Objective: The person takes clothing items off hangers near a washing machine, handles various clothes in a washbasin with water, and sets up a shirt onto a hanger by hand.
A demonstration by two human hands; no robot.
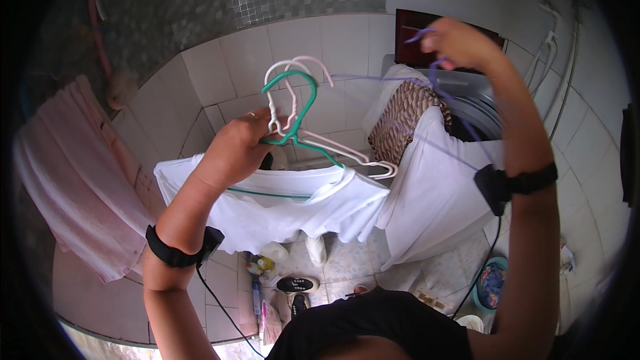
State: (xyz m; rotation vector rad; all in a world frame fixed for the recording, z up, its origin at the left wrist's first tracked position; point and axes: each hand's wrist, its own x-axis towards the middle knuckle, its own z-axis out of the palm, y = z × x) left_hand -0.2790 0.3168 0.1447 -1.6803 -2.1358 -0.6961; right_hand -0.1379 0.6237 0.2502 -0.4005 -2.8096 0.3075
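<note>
My left hand (235, 145) grips a green clothes hanger (314, 97) just below its hook, together with a white hanger (272, 68) and a pink hanger (327, 74). A white shirt (280, 210) hangs from the green hanger, whose lower bar shows through the neck opening. Raised at the upper right, my right hand (457, 45) is closed around a thin purple hanger (452, 100). That hanger is blurred, so its full outline is hard to make out. Part of it passes in front of the laundry.
White cloth (435, 195) and a brown patterned cloth (405, 120) drape from a washing machine (487, 100). A pink towel (80, 180) hangs at left. Shoes (297, 285), a white bottle (316, 251) and a teal basin (476, 290) holding cloth stand on the tiled floor.
</note>
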